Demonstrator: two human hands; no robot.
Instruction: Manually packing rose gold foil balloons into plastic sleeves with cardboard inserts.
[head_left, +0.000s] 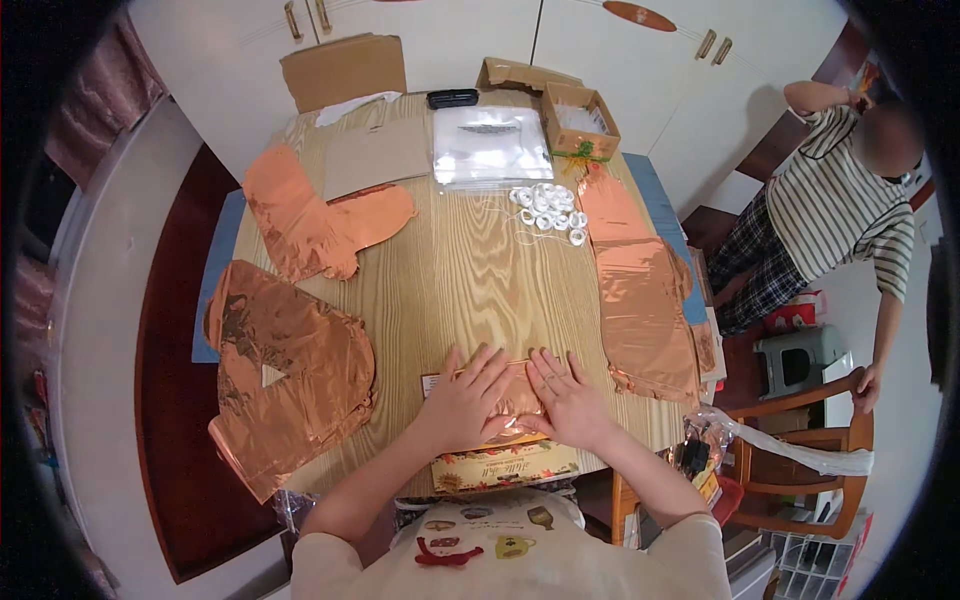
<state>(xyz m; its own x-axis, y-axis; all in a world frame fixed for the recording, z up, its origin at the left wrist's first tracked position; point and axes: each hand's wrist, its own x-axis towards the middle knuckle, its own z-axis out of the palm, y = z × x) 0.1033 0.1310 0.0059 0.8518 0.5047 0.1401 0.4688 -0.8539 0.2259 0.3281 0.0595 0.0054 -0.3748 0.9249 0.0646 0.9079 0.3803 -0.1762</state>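
At the wood-grain tabletop's six o'clock, a folded copper foil balloon lies beneath both hands — left and right flat, fingers spread, slightly apart. Flattening seems the step in hand; the next move likely calls for even pressure — folds kept tight.

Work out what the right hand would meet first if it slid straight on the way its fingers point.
The right hand points away and slightly left, over the wood-grain tabletop; it would probably first meet the clear plastic sheets, though fisheye bending leaves the exact line uncertain.
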